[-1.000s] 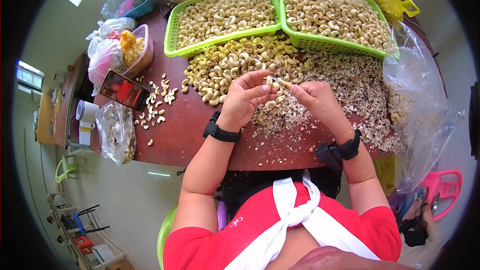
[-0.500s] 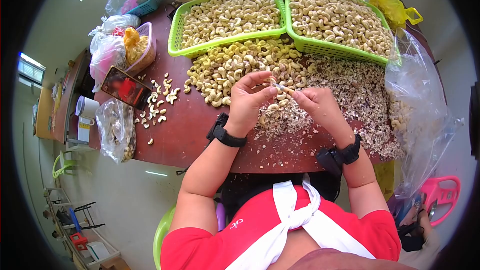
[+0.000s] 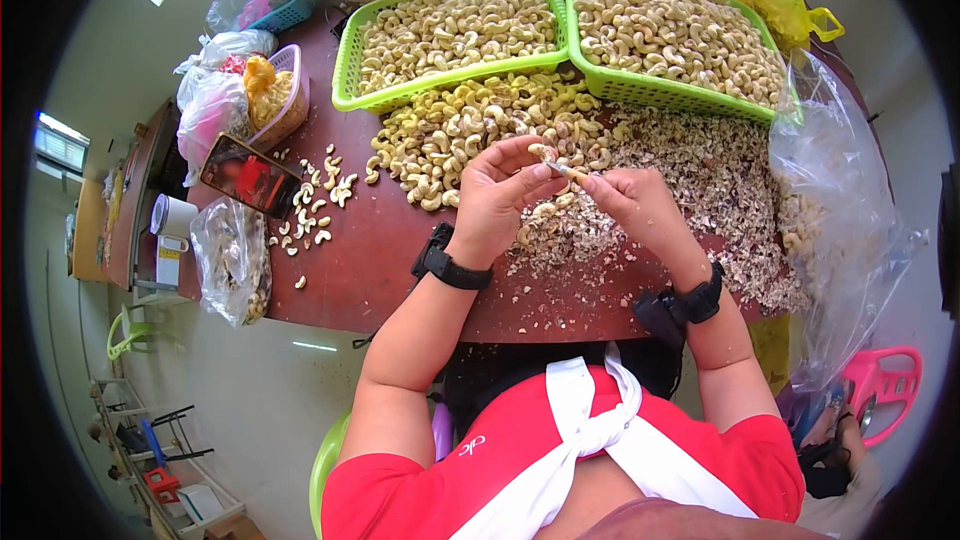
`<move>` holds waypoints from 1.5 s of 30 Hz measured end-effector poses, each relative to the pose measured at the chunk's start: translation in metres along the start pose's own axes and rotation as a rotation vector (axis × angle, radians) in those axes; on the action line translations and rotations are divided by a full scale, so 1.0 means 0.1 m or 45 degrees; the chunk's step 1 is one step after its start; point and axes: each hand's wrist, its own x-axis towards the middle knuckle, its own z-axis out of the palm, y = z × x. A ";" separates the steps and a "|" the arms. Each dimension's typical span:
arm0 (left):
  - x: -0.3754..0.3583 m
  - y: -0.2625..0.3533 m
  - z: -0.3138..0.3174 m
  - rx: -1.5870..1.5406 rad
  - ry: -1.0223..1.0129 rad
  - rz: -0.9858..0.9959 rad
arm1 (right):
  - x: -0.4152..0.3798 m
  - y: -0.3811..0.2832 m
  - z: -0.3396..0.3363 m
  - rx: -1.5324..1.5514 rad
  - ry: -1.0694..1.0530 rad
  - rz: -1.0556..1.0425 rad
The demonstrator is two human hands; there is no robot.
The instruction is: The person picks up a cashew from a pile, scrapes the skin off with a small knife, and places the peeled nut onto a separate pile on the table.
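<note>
Pinched between the thumb and fingers of my left hand (image 3: 490, 198) is a cashew nut (image 3: 543, 152), partly covered by the fingertips. My right hand (image 3: 645, 208) grips a small knife (image 3: 572, 174) with a light handle, its short blade against or very near the nut. Behind both hands lies a heap of cashew nuts (image 3: 440, 145) on the red-brown table (image 3: 350, 285). Flaky peeled skins (image 3: 705, 175) spread under and to the right of my right hand. A few pale cashews (image 3: 322, 207) lie apart on the left.
Two green baskets (image 3: 450, 75) (image 3: 665, 95) full of cashews stand at the back. A phone (image 3: 250, 175) leans beside a pink basket (image 3: 290, 105) and a clear bag (image 3: 232, 260) on the left. A large plastic bag (image 3: 840, 180) hangs over the right edge.
The cashew has turned slightly in my left fingers, and the knife's angle has shifted a little with my right hand. The heap and baskets look the same.
</note>
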 end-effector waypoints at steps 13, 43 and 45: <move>-0.04 -0.08 0.07 -0.180 0.071 0.017 | 0.02 0.02 0.01 0.041 0.033 -0.030; -0.05 -0.14 0.10 -0.165 0.176 0.035 | 0.05 0.11 0.05 -0.039 0.072 -0.078; -0.04 -0.12 0.08 -0.190 0.121 0.024 | 0.05 0.11 0.06 -0.026 0.069 -0.096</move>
